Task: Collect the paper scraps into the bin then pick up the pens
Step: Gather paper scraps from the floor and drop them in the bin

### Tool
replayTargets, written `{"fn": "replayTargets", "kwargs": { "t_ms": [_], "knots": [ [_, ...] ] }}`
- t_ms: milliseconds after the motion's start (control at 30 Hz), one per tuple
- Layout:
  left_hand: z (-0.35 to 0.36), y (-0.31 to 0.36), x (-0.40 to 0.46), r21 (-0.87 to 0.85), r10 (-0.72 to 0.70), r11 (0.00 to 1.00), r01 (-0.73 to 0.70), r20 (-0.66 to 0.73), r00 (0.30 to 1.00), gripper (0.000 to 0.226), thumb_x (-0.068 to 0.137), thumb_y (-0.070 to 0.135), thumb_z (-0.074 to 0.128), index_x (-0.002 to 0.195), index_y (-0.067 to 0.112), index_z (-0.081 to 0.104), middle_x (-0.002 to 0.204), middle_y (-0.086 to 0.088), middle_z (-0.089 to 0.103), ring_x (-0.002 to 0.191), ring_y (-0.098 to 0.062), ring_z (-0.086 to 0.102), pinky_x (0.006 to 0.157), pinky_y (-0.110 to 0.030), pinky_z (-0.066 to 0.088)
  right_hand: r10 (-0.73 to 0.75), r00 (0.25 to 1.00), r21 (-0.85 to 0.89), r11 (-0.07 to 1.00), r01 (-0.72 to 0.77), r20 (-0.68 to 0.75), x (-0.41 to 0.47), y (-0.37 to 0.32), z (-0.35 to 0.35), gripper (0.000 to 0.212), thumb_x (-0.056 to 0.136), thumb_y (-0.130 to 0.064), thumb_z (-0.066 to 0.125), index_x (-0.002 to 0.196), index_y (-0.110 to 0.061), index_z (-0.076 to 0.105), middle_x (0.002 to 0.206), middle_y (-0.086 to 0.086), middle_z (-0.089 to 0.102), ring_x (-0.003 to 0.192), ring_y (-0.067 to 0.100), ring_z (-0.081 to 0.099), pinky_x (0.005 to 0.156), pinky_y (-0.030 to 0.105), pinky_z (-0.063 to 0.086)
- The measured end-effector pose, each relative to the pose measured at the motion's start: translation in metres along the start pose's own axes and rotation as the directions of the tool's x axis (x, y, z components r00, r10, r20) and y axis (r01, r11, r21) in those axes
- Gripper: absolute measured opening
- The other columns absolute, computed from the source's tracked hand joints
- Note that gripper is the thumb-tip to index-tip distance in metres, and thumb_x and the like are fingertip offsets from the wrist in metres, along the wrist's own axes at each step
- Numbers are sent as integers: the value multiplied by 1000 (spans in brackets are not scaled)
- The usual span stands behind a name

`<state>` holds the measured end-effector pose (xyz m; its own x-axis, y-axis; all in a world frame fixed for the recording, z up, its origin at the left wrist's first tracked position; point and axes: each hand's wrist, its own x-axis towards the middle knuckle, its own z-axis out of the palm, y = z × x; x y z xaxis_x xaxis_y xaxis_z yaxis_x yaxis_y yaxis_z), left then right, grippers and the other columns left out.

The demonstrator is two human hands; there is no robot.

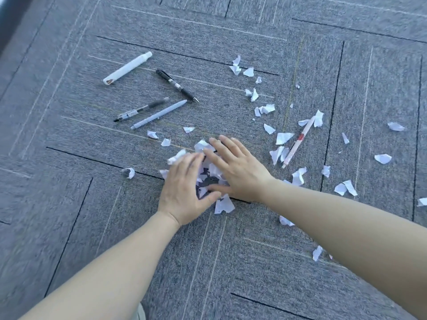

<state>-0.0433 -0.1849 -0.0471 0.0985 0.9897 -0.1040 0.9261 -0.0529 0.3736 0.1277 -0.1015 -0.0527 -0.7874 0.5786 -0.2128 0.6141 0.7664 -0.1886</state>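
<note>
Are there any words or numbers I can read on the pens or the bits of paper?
None can be read.
Black pen: a pale label band, too small to read.
Clear pen: a label, blurred.
White pen: a red mark, unreadable.
White marker: a brown mark, unreadable.
Paper scraps: no visible writing.

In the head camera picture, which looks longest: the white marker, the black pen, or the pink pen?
1. Pink pen, longest.
2. White marker and black pen look about alike, so no ranking between them.

No text is legible anywhere (pen [177, 85] label markings too blurred).
</note>
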Motion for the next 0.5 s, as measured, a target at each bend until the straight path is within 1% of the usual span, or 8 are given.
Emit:
{"fn": "replayTargets", "kwargs": {
  "t_ms": [33,100,200,233,300,367,400,500],
  "knots": [
    [4,3,-3,28,26,999,-27,15,1000,94,79,74,39,142,4,33,143,-12,39,134,-26,31,114,-41,24,-10,999,15,1000,11,-41,-1,-2,1,78,91,-62,36,148,-9,33,154,15,33,141,36,29,117,44,15],
    [11,5,-10,96,48,994,-50,25,999,92,78,73,42,139,4,37,138,-13,45,128,-27,38,110,-41,30,-44,987,4,999,45,-155,-8,-4,3,60,90,-49,51,131,-5,53,131,14,54,118,34,52,100,44,36],
    [18,5,-14,149,102,984,-96,-33,994,64,85,56,46,127,9,47,117,-10,56,107,-27,49,92,-40,42,-96,975,-33,995,92,-199,-18,-4,6,46,75,-31,70,113,-8,59,104,11,61,90,30,58,75,40,48],
    [18,6,-13,149,132,981,-121,-66,989,50,87,48,46,119,9,50,106,-9,57,97,-27,50,85,-40,44,-118,972,-30,993,114,-205,-19,-4,6,37,74,-22,66,107,-9,57,96,11,61,83,30,59,67,38,48],
    [16,8,-6,167,197,970,-177,-108,974,29,90,35,45,99,10,54,86,-6,55,78,-25,49,69,-40,47,-144,971,14,989,150,-191,-20,-5,4,22,74,-11,48,96,-11,47,80,8,60,68,28,58,52,33,44],
    [15,6,2,242,277,939,-244,-109,955,20,92,28,45,89,10,55,73,-4,51,65,-23,48,56,-36,45,-135,978,52,988,145,-159,-21,-5,0,18,75,-10,34,91,-11,43,71,7,58,57,26,57,43,28,36],
    [13,4,7,273,315,920,-282,-85,945,19,92,26,45,88,11,55,69,-3,51,60,-21,50,51,-34,43,-117,985,71,989,126,-129,-22,-5,-3,18,77,-8,35,90,-9,48,70,8,58,55,27,58,42,27,34],
    [6,2,22,252,392,890,-380,1,920,14,90,25,43,82,13,47,59,-1,51,45,-19,53,36,-28,37,12,994,139,990,3,-104,-33,-5,-15,12,83,-7,57,94,-4,56,77,6,57,61,29,61,47,29,32]
  ]
}}
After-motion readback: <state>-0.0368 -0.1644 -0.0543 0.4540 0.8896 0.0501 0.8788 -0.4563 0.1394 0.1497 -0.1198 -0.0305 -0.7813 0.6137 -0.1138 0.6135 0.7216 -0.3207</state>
